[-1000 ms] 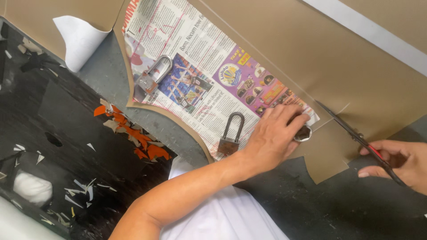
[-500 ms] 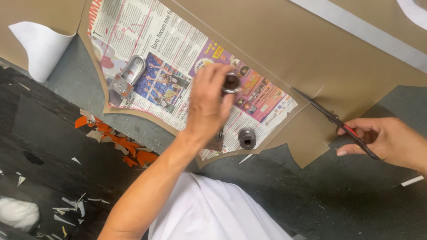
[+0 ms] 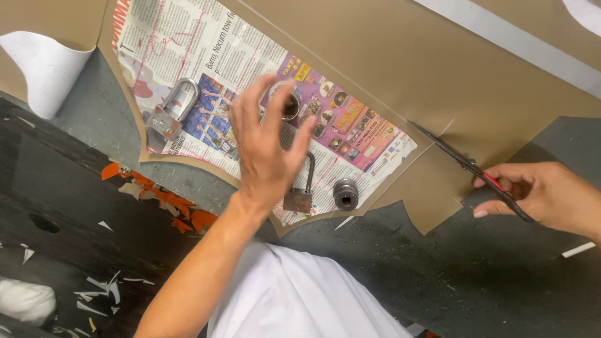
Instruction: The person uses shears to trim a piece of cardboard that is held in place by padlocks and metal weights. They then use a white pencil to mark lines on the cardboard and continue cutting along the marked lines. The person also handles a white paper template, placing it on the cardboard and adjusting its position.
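The newspaper pattern [image 3: 188,56] lies flat on a big sheet of brown paper [image 3: 388,69], and everything else sits around it. The person's left hand [image 3: 266,147] hangs over the middle of the newspaper with the fingers spread and loose, gripping nothing; whether the palm touches the sheet I cannot tell. Just beyond its fingertips, on the colourful printed part of the newspaper, stands a small round metal weight [image 3: 290,106], partly covered by the hand. Beside the wrist, near the newspaper's lower edge, lies a padlock [image 3: 299,195] with its shackle pointing up the page, and right next to that sits a second round metal weight [image 3: 345,193]. Another padlock [image 3: 169,116] rests on the newspaper's left part, tilted, well apart from the hand.

Off the newspaper's right corner, the right hand [image 3: 544,194] is closed around the handles of a pair of scissors [image 3: 469,166]. The blades point back toward the newspaper's corner, and they lie on the brown paper close to its cut edge.

Below the newspaper's left edge, orange scraps [image 3: 169,200] lie on the dark floor [image 3: 62,188]. A curled white sheet [image 3: 47,69] sits beyond the newspaper's left end.
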